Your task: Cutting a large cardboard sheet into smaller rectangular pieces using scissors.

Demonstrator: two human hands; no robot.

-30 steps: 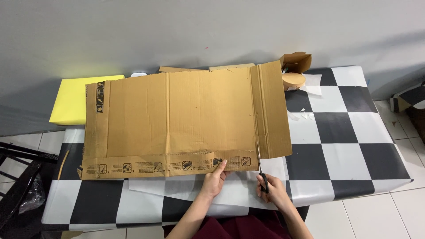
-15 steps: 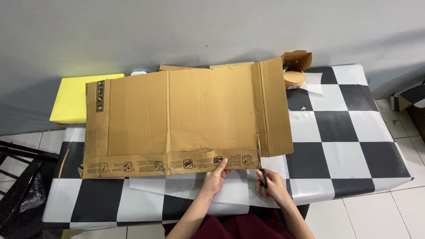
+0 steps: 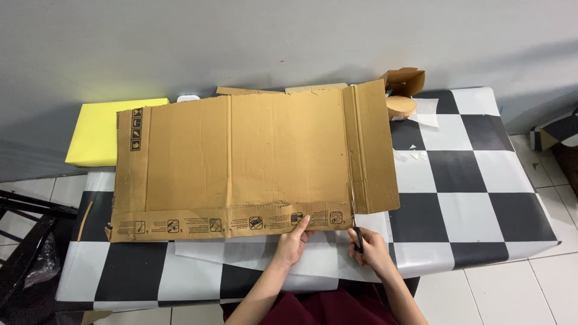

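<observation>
A large flattened brown cardboard sheet (image 3: 253, 159) lies across a table with a black and white checkered cover (image 3: 475, 192). My left hand (image 3: 293, 241) presses on the sheet's near edge strip, fingers spread. My right hand (image 3: 368, 248) grips black-handled scissors (image 3: 355, 219). The blades point away from me and sit in the cardboard at the fold line beside the right flap (image 3: 376, 150). White paper sheets (image 3: 241, 250) lie under the cardboard's near edge.
A yellow foam block (image 3: 99, 129) sits at the table's far left. A tape roll (image 3: 401, 106) and a small open cardboard box (image 3: 404, 79) stand at the far right, with paper scraps (image 3: 415, 153) close by. A black chair frame (image 3: 27, 207) stands left of the table.
The scissors have moved a little further into the cardboard along the fold line. My left hand stays on the near edge.
</observation>
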